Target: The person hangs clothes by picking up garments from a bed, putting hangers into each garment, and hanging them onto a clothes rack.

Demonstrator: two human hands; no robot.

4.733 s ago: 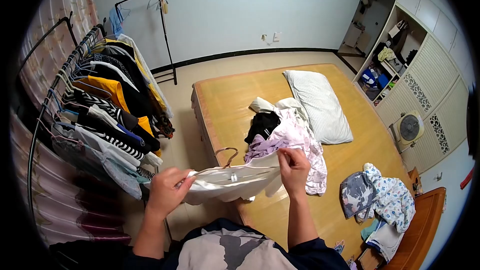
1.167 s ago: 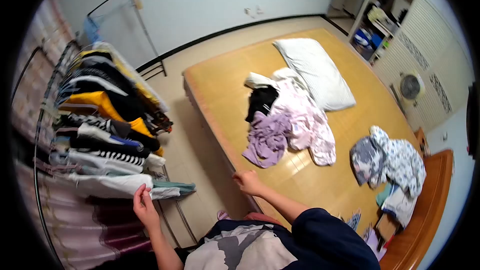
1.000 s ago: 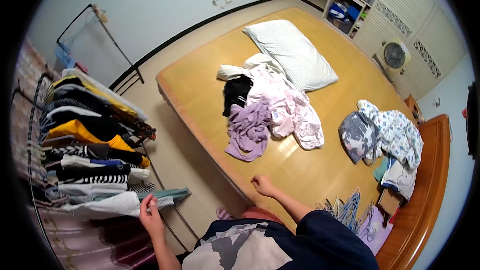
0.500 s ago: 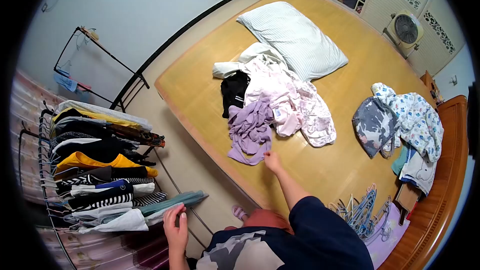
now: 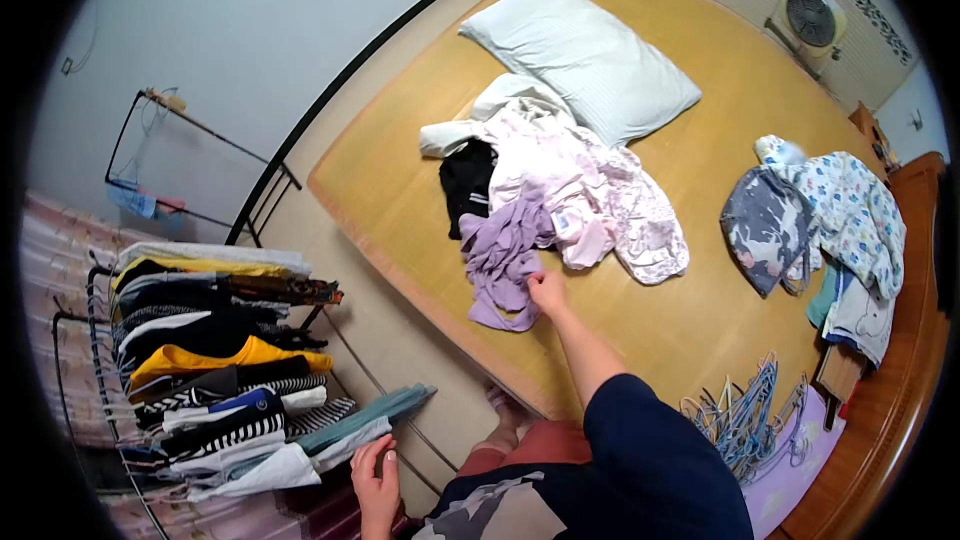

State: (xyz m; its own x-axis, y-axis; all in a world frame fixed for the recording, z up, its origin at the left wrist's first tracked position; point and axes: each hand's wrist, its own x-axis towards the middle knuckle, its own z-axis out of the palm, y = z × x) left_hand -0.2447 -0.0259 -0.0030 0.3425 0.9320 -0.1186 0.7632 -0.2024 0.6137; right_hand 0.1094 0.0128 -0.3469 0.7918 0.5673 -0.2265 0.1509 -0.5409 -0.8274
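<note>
My right hand (image 5: 547, 292) is closed at the right edge of a crumpled purple garment (image 5: 500, 258), its fingertips pinching the cloth. Behind that garment lie pale pink patterned clothes (image 5: 585, 190) and a black garment with white stripes (image 5: 466, 185). Low in the view, my left hand (image 5: 376, 478) holds nothing, with its fingers loosely apart. It is nearest to a white garment (image 5: 280, 470) and a grey-green one (image 5: 385, 408) hanging at the near end of the clothes rack (image 5: 105, 370).
A pale pillow (image 5: 590, 60) lies on the wooden bed platform (image 5: 390, 140). Folded clothes (image 5: 845, 210) and a grey patterned bag-like item (image 5: 768, 230) lie by the headboard (image 5: 895, 340). Several hangers (image 5: 745, 425) are piled nearer. A fan (image 5: 810, 18) stands beyond the bed.
My right hand has moved slightly up onto the purple garment's edge and closed there. My left hand is a little lower and further right in the view, which has shifted slightly.
</note>
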